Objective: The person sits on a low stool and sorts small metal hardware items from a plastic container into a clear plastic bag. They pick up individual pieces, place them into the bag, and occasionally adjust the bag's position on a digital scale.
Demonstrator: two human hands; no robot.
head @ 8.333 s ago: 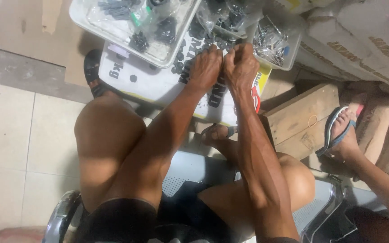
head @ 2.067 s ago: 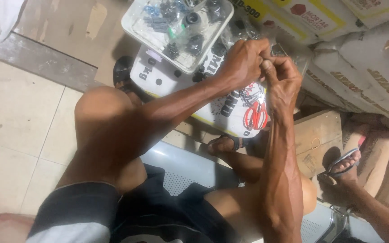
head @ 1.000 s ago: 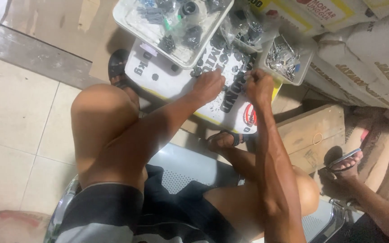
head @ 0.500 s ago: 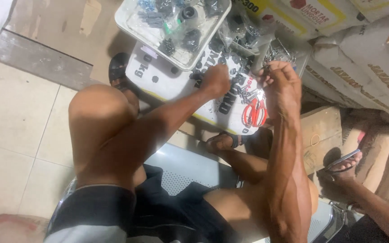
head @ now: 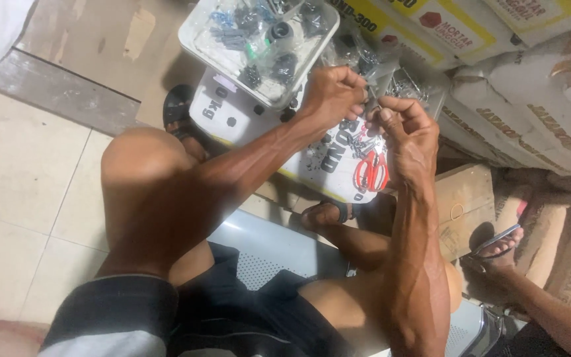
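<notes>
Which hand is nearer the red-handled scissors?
Right. The right hand is raised just above and beside the red-handled scissors lying on the white sack. The left hand is farther off, up and to their left.

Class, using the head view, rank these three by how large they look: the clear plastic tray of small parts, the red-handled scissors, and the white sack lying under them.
1. White sack, though partly covered.
2. Clear plastic tray, cut off by the top edge.
3. Red-handled scissors, clearly smallest.
</notes>
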